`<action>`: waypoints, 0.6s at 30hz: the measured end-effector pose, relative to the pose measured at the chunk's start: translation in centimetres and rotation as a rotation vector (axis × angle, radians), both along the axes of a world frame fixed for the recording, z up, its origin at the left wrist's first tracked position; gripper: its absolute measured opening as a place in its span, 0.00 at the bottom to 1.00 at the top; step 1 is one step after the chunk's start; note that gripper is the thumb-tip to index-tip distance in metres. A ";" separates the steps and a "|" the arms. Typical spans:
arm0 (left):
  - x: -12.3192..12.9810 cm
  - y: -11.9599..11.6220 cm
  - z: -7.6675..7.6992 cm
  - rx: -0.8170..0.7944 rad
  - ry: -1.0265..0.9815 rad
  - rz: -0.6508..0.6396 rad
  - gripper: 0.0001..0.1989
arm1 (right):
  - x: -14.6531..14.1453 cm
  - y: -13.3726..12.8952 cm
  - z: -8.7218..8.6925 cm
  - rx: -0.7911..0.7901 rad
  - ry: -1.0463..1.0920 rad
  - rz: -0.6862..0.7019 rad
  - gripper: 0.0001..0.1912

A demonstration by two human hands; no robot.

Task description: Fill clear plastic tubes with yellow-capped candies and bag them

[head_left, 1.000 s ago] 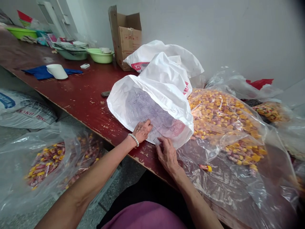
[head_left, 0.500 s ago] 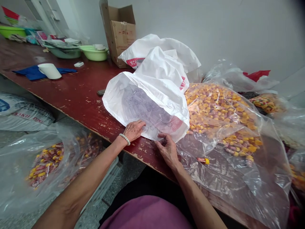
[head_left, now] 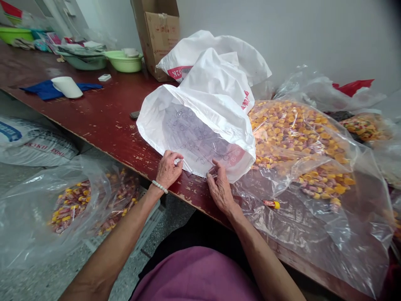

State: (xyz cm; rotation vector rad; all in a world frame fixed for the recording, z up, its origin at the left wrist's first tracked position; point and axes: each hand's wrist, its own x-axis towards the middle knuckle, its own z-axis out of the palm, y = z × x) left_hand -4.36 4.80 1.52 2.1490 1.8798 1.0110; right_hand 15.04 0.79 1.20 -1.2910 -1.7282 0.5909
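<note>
A white woven sack (head_left: 169, 97) lies on its side on the table, its mouth facing me. Inside are several clear plastic tubes (head_left: 196, 136) with round ends. At the near lip of the sack, my left hand (head_left: 167, 170), with a beaded bracelet on its wrist, is closed, pinching a clear tube (head_left: 187, 167) by its end. To the right, my right hand (head_left: 222, 190) has thumb and fingers closed around another clear piece, which looks like a tube and is partly hidden. Close to that hand, a single yellow-capped filled tube (head_left: 271, 204) rests on plastic sheeting.
A large clear bag (head_left: 372, 196) of yellow-capped tubes spreads across the right side. Lower left sits another clear bag (head_left: 25, 234) of them. Green basins (head_left: 125, 65), a carton (head_left: 163, 37) and a white cup (head_left: 67, 87) on blue cloth stand along the red table (head_left: 103, 125).
My left hand has drawn back from the sack's mouth, with a clear tube now showing in its fingers. My right hand stays near the lip. The view has shifted slightly.
</note>
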 end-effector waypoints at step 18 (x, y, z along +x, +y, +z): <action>2.6 -0.1 1.1 -0.441 0.170 0.168 0.16 | -7.6 8.8 2.0 -0.117 -0.713 0.035 0.12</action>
